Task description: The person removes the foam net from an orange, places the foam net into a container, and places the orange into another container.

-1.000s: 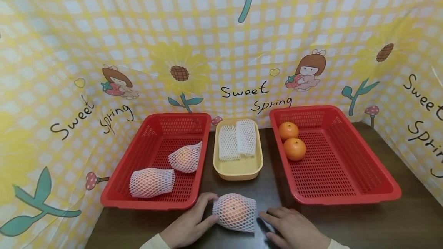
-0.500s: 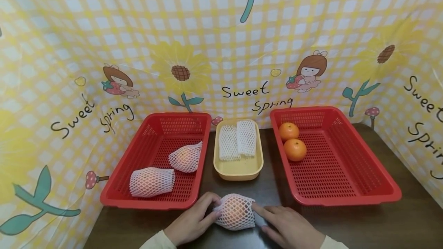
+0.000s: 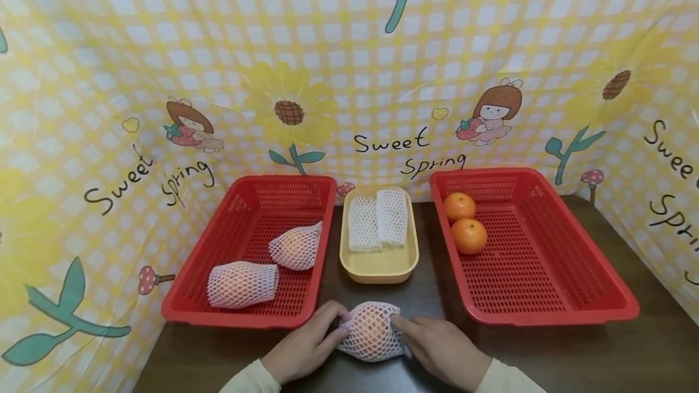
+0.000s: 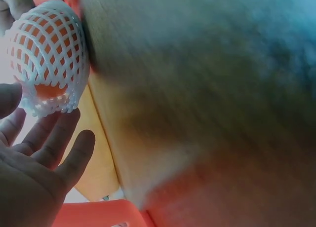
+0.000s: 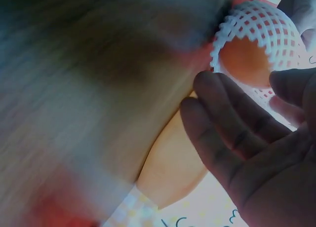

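Observation:
On the table in front of me lies an orange (image 5: 242,61) inside a white foam net sleeve (image 3: 371,332). My left hand (image 3: 306,344) pinches the sleeve's left end between thumb and fingers. At the right end, my right hand (image 3: 445,344) holds the sleeve's edge with its thumb and index finger. The right wrist view shows the orange bare through that end's opening; a smaller patch of it shows at the left end in the left wrist view. Each hand's other fingers extend near the sleeve.
A red basket (image 3: 185,296) at left holds two net-wrapped fruits (image 3: 243,285). Between the baskets, a yellow tray (image 3: 379,268) contains flat foam nets (image 3: 364,226). Two bare oranges (image 3: 468,236) sit in the right red basket (image 3: 601,265). A checked cloth hangs behind.
My right hand has moved left from beside the sleeve to its right edge and taken hold there. The sleeve's right end is drawn in closer around the orange. The left hand keeps its hold.

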The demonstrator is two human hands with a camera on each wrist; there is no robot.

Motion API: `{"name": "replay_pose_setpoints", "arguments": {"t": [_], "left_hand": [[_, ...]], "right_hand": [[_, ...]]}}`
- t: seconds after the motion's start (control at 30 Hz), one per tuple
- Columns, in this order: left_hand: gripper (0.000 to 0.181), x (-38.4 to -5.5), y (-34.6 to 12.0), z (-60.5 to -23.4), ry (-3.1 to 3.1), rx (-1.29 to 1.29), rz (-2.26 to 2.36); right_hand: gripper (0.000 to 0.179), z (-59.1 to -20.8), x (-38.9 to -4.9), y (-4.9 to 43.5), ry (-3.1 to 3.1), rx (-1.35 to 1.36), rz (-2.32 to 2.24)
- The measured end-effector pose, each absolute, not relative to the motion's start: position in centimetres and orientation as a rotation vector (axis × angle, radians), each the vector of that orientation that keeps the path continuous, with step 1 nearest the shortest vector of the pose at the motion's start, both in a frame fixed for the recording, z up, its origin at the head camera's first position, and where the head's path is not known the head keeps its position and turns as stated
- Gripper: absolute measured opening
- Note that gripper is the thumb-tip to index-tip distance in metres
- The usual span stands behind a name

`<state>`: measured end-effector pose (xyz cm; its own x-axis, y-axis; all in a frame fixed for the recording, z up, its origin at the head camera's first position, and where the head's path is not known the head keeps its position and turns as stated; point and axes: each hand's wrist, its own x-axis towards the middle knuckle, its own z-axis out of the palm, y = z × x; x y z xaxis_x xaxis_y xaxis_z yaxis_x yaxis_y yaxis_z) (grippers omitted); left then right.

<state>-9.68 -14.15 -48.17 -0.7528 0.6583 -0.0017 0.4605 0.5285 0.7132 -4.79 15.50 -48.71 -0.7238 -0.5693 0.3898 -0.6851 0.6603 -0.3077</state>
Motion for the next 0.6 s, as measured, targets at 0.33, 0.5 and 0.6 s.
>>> {"name": "replay_pose_setpoints", "arguments": {"t": [0.33, 0.5, 0.6], "left_hand": [[0.011, -9.8, -14.2, -48.1, 2.5, 0.991, 1.054], [0.01, -9.7, -14.3, -48.2, 2.5, 0.99, 1.05], [0.01, -9.7, -14.4, -48.1, 2.494, 0.964, 1.044]], "right_hand": [[0.03, -48.9, -5.5, 13.9, -2.343, 1.074, 0.794], [0.042, -49.1, -6.0, 13.4, -2.28, 0.997, 0.752], [0.028, -49.1, -6.0, 13.1, -2.324, 0.977, 0.754]]}}
